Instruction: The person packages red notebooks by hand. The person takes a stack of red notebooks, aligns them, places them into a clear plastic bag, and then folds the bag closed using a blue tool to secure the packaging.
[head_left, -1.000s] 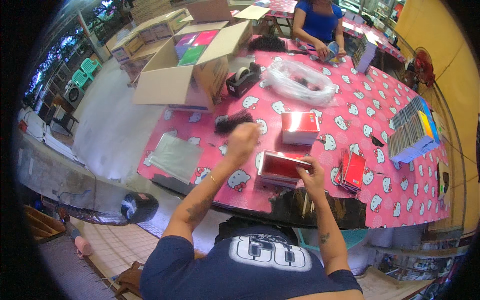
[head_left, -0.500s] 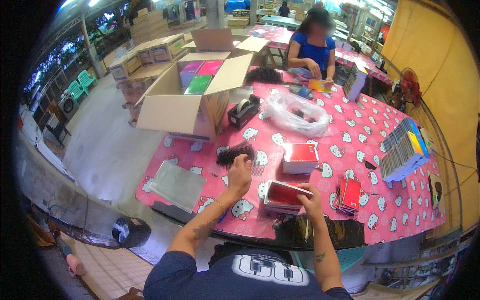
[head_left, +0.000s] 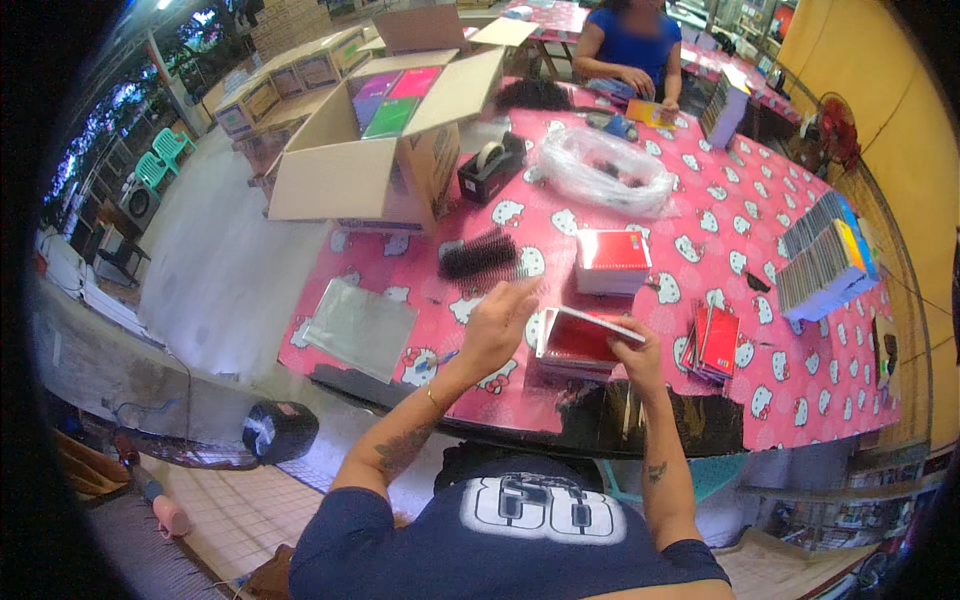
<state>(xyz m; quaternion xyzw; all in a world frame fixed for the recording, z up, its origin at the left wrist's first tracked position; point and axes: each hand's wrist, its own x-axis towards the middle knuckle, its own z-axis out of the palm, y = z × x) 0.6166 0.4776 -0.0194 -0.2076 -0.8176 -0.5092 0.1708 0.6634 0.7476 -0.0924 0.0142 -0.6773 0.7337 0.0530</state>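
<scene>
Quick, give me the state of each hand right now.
Left hand: open, raised above the table, holding nothing.
Right hand: closed on the red notebook.

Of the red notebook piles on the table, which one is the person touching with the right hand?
The pile at the near table edge: the right hand lifts its top notebook. The neat stack behind it and the fanned pile to its right lie untouched.
</scene>
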